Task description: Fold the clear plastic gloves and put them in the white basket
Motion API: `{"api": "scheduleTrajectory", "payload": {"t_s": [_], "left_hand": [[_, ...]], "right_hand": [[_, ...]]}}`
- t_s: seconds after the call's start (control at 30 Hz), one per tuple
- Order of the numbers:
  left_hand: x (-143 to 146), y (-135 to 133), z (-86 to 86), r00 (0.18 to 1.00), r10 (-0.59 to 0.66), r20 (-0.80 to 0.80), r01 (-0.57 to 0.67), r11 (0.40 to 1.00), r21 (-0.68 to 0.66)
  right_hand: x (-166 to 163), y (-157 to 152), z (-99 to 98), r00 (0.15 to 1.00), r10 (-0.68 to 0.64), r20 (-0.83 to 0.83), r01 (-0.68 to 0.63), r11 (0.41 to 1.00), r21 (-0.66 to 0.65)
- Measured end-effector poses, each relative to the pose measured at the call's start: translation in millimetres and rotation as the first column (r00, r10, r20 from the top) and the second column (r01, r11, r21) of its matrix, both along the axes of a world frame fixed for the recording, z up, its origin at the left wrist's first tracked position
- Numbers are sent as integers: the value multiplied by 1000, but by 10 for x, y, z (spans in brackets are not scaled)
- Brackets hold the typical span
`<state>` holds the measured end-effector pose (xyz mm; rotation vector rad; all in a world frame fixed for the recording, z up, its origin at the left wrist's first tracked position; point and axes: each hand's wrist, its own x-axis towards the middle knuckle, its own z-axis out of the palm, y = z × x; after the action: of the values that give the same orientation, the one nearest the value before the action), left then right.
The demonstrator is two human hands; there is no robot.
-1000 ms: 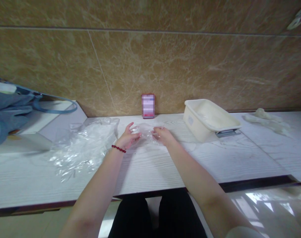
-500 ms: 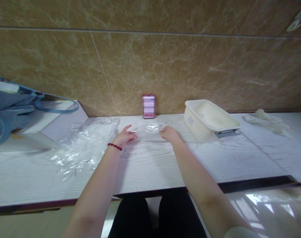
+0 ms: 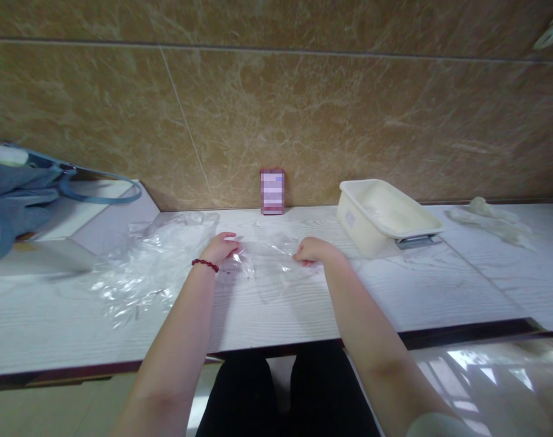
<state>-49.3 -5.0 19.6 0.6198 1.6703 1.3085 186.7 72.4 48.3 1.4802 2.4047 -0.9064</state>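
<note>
A clear plastic bag [image 3: 271, 261] lies spread between my hands over the white wood-grain table [image 3: 267, 331]. My left hand [image 3: 220, 247], with a dark red bead bracelet at the wrist, is closed on the bag's left side, where the film creases by the fingertips. On the other side, my right hand [image 3: 315, 250] pinches the bag between thumb and curled fingers. Just left of my left hand is a loose heap of clear plastic bags [image 3: 153, 264], partly behind that hand and forearm.
A phone [image 3: 272, 193] leans upright against the brown marbled wall. Right of my hands stands a cream plastic bin [image 3: 362, 227] with a grey handle. Farther right lies crumpled whitish plastic [image 3: 490, 221]. At the left, a blue bag [image 3: 19, 194] rests on a white box [image 3: 94, 221].
The plastic bag has spread lower toward the table's front edge. My left hand has shifted slightly left and its fingers have drawn together; my right hand has dipped a little.
</note>
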Motion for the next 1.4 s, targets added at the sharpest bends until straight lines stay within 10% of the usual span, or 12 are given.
{"api": "scheduleTrajectory", "payload": {"t_s": [0.07,0.3,0.5,0.6,0.73,0.87,1.4], "left_hand": [[13,28,-14,998,56,-6,-56,998,24],[-14,90,12,921,321,-220,-238,912,334],[327,-67,80,819,-81,-567,286,915,283],[735,-183,1,542,-354,-762,565,825,19],[1099,-286,-129,196,-453,-870,564,778,-278],[1110,-299,-151,28,-552,-833,600,676,-428],[928,-348,-18,-19,-602,-798,777,494,-392]], "right_hand": [[14,-14,5,1000,0,30,1,999,-36],[-29,136,-258,988,-133,-76,153,888,433],[-200,173,-431,986,37,-161,55,845,532],[-233,196,-439,981,61,-185,53,831,553],[-226,220,-394,968,-30,-250,162,837,523],[-190,216,-314,943,-107,-315,263,818,511],[-69,346,-390,812,-92,-576,408,795,449]]}}
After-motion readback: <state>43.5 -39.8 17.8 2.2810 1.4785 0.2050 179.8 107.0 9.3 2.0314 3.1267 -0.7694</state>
